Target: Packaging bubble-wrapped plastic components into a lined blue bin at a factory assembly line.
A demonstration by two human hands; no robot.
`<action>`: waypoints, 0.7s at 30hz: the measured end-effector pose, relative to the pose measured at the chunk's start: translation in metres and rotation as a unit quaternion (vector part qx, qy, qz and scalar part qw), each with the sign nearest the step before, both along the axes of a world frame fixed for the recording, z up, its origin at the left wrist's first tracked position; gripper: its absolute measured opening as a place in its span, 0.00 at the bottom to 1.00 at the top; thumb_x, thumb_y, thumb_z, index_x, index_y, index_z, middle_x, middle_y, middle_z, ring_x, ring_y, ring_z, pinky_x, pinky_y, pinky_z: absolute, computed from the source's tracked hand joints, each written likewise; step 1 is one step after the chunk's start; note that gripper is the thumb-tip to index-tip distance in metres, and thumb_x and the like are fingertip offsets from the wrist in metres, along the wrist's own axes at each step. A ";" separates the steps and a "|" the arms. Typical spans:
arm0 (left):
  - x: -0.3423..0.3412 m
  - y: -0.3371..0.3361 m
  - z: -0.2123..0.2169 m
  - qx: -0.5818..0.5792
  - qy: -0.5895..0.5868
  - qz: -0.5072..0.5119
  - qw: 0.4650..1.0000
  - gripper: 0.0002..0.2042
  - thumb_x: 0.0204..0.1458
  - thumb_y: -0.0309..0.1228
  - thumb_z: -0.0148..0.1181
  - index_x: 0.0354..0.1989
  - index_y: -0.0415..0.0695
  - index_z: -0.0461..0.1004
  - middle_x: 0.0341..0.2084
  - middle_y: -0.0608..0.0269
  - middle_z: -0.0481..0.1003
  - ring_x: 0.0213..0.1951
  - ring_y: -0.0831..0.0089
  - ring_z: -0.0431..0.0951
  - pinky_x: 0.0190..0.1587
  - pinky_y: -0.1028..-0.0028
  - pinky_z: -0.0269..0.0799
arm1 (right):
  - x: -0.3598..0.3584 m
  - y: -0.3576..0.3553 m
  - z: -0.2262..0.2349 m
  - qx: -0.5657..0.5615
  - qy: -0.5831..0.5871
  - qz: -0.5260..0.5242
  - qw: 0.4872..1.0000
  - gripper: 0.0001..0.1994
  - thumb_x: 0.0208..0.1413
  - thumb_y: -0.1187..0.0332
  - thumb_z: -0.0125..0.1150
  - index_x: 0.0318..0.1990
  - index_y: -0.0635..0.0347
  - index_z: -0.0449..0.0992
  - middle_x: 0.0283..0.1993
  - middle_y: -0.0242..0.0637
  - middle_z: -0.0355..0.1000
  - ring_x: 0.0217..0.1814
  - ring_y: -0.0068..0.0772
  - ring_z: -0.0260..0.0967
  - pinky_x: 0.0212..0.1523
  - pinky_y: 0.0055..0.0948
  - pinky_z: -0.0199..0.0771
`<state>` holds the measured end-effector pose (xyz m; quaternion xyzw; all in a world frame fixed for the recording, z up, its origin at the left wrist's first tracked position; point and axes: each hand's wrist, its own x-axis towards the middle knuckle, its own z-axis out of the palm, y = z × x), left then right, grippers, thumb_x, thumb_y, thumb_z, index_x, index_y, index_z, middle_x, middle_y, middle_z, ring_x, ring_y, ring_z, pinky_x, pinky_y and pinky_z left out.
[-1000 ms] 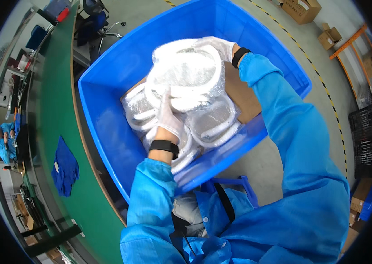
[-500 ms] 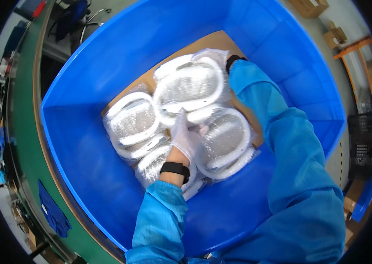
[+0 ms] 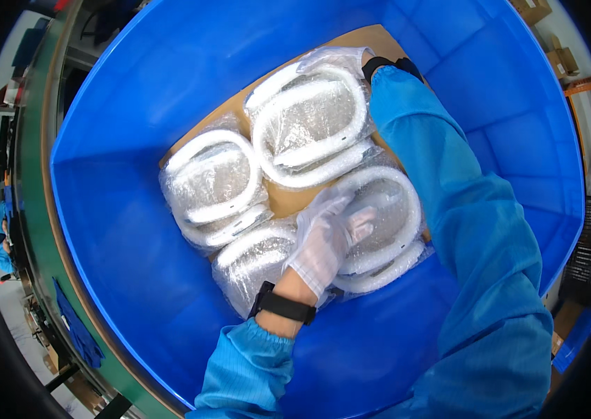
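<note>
Several white oval frame-like parts in clear bubble wrap lie on a cardboard sheet (image 3: 288,201) inside a large blue bin (image 3: 124,209). My left hand (image 3: 327,237), in a thin white glove, rests across the near-right wrapped package (image 3: 386,209), its fingers apart. Beside its wrist sits the near-left package (image 3: 250,262). Over the far edge of the far package (image 3: 313,119), my gloved right hand (image 3: 337,57) lies with fingers stretched out, their tips partly lost against the wrap. Another wrapped package (image 3: 215,174) is at the left, touched by neither hand.
High blue walls surround the packages. A green-topped table (image 3: 40,202) runs along the left, with a dark blue cloth (image 3: 75,325) on it. Cardboard boxes (image 3: 564,59), an orange rack (image 3: 581,85) and black crates (image 3: 581,269) stand beyond the bin at the right.
My left hand has come off the far package and moved nearer, onto the near-right one. The far package now lies farther from the near ones, baring cardboard between them. My right hand stays at its far edge.
</note>
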<state>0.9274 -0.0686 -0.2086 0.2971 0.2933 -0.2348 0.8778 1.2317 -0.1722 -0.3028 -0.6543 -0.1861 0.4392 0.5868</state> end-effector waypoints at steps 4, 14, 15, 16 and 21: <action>-0.040 0.000 0.048 -0.064 -0.035 -0.037 0.997 0.31 0.59 0.30 0.53 0.65 0.33 0.46 0.61 0.42 0.59 0.50 0.51 0.74 0.48 0.64 0.74 | 0.015 -0.003 -0.003 -0.043 0.017 0.011 0.999 0.14 0.60 0.62 0.55 0.51 0.56 0.76 0.52 0.36 0.73 0.51 0.30 0.71 0.54 0.27 0.69; -0.200 0.078 0.245 0.183 0.062 0.109 0.975 0.34 0.50 0.29 0.55 0.66 0.32 0.50 0.53 0.36 0.67 0.43 0.50 0.77 0.45 0.62 0.76 | -0.035 0.034 0.003 -0.343 -0.725 0.152 0.578 0.17 0.60 0.63 0.46 0.55 0.38 0.69 0.50 0.30 0.72 0.49 0.37 0.68 0.49 0.36 0.69; -0.228 0.085 0.253 0.232 0.045 0.160 0.958 0.36 0.49 0.32 0.57 0.66 0.32 0.50 0.53 0.37 0.67 0.42 0.50 0.78 0.45 0.63 0.76 | -0.047 0.041 0.021 -0.362 -0.695 0.159 0.600 0.17 0.59 0.67 0.46 0.54 0.42 0.70 0.51 0.33 0.72 0.50 0.40 0.67 0.51 0.38 0.67; -0.258 0.091 0.264 0.269 0.033 0.209 0.939 0.36 0.49 0.35 0.57 0.65 0.32 0.51 0.52 0.40 0.68 0.40 0.52 0.77 0.42 0.64 0.76 | -0.063 0.055 0.020 -0.343 -0.700 0.173 0.602 0.17 0.59 0.67 0.46 0.54 0.42 0.70 0.51 0.33 0.72 0.50 0.40 0.67 0.51 0.38 0.67; -0.398 0.101 0.324 0.269 -0.088 0.553 0.784 0.26 0.65 0.36 0.39 0.68 0.40 0.47 0.65 0.46 0.54 0.61 0.58 0.64 0.62 0.57 0.62 | -0.089 0.068 0.013 0.045 -0.659 0.220 0.718 0.11 0.57 0.64 0.52 0.43 0.55 0.76 0.43 0.36 0.73 0.44 0.36 0.69 0.46 0.34 0.68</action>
